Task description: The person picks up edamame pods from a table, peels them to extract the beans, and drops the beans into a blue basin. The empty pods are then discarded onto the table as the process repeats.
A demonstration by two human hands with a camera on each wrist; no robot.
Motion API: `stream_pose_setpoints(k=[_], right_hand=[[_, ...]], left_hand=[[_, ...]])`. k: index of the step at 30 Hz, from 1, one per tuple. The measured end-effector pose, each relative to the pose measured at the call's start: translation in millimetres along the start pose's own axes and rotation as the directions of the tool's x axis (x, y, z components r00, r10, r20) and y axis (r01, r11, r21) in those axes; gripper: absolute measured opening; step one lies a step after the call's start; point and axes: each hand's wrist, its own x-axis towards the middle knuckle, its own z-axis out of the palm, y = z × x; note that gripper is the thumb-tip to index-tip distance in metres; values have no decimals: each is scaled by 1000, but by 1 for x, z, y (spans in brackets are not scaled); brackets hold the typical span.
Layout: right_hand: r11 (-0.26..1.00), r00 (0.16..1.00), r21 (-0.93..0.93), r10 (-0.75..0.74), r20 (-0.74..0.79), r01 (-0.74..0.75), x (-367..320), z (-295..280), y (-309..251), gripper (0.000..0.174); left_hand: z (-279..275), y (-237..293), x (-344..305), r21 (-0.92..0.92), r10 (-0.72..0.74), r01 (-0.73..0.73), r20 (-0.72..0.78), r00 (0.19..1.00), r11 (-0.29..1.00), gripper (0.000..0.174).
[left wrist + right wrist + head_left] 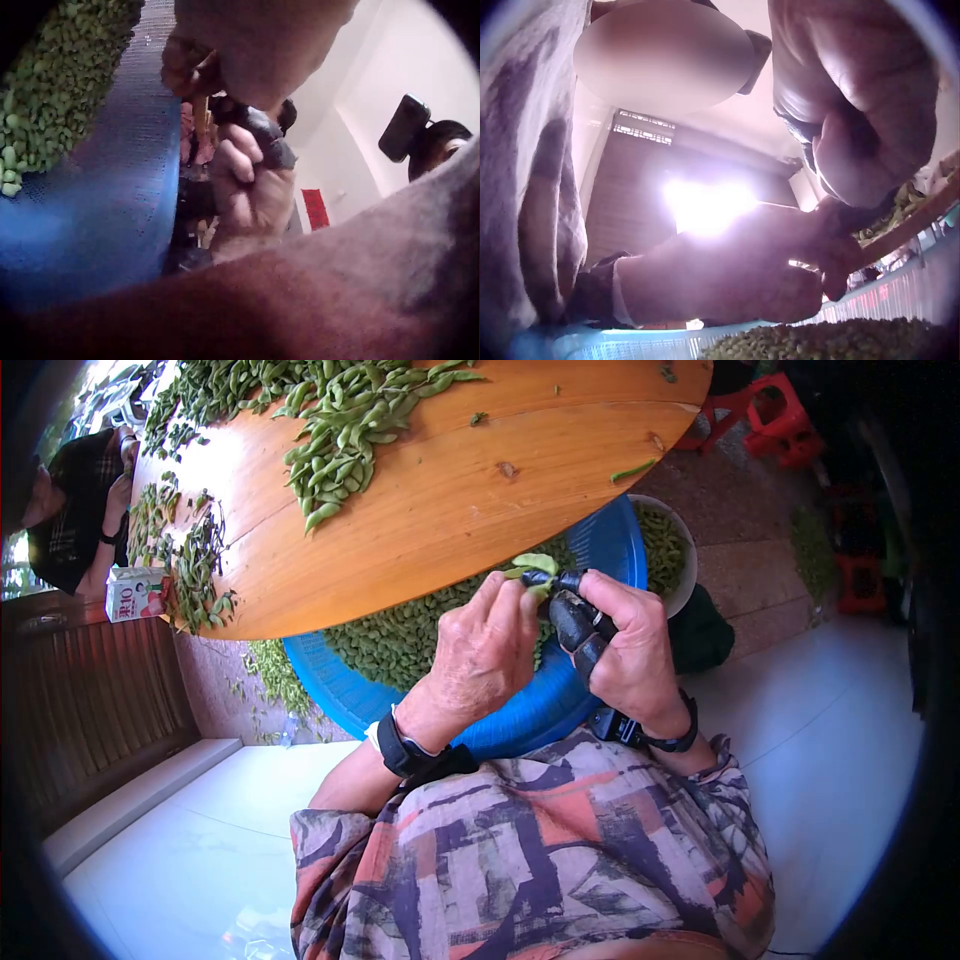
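The room has a pale floor, with a brown wooden table (430,500) spanning from 10 to 1 o'clock of the head view. A heap of green pods (345,445) lies on it at 11 o'clock; a carton (137,595) stands near its edge, between 9 and 10. Below the table edge sits a blue basket (535,710) holding shelled green beans (385,645). A bowl of beans (688,575) is just beside it at 2 o'clock.

Above the basket, slightly off centre toward 1 o'clock, a green pod (536,563) is held between both hands. Left hand (485,650): fingers bent, tips pinching the pod. Right hand (635,650): black-wrapped thumb and finger close on the pod; exact fingertip contact cannot be told.
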Motion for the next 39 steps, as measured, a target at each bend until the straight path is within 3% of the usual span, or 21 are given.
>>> stream_pose_setpoints(k=[4, 5, 6, 7, 8, 10, 11, 12, 14, 16, 19, 23, 25, 28, 35, 37, 38, 39], right_hand=[[999, 999, 9, -31, -6, 31, 1, 0, 6, 7], [952, 978, 239, 164, 126, -190, 3, -8, 10, 6], [807, 904, 420, 311, 294, -415, 5, -14, 13, 7], [717, 888, 532, 297, 352, -451, 8, -18, 13, 10], [718, 887, 530, 298, 354, -452, 8, -19, 12, 10], [842, 900, 349, 313, 304, -411, 9, -20, 10, 9], [884, 913, 269, 317, 258, -383, 9, -17, 7, 6], [884, 912, 267, 318, 259, -383, 9, -13, 8, 6], [1000, 999, -17, 10, 43, -9, 6, -4, 15, 7], [998, 998, -67, 19, 60, -15, 4, 0, 12, 12], [980, 997, -184, -73, 29, 77, 1, 6, 7, 22], [968, 996, -234, -87, 14, 88, -3, 14, 6, 23], [955, 987, -264, -150, -49, 132, -4, 19, 7, 24], [962, 987, -236, -153, -44, 139, 1, 16, 8, 21], [999, 999, -40, -6, -43, 4, 0, 9, 16, 10], [961, 967, 111, 255, 14, -254, -8, -7, 24, 10], [953, 976, 227, 216, -43, -201, -10, -15, 22, 18], [973, 967, 114, 215, -137, -200, -8, -24, 12, 28]], left_hand=[[-9, -3, 5, -52, -59, 60, 38, 998, 997, 11], [-17, -2, 8, -324, -285, 356, 246, 926, 877, 21], [-23, -2, 9, -486, -405, 630, 493, 770, 606, 32], [-22, -7, 5, -629, -356, 676, 575, 737, 383, 45], [-24, -8, 5, -631, -357, 676, 574, 737, 381, 45], [-29, -10, 8, -653, -271, 752, 710, 650, 93, 44], [-29, -6, 10, -634, -324, 772, 722, 611, 43, 40], [-28, -3, 11, -635, -323, 772, 722, 611, 41, 40], [-26, 1, 11, -609, -399, 769, 667, 629, 194, 37], [-22, 0, 9, -574, -412, 788, 677, 610, 222, 35], [-15, -5, 4, -583, -476, 730, 558, 680, 358, 38], [-14, -3, 2, -630, -464, 708, 547, 696, 319, 32], [-12, 0, 2, -723, -452, 669, 545, 706, 172, 21], [-9, -6, -1, -759, -407, 644, 561, 721, 96, 12], [-11, -11, -3, -746, -382, 661, 588, 713, 85, 12], [-6, -13, -9, -726, -272, 617, 555, 786, 303, 18], [-11, -14, -8, -634, -180, 586, 586, 790, 504, 23], [-23, -7, -2, -528, -131, 569, 650, 749, 631, 24]])
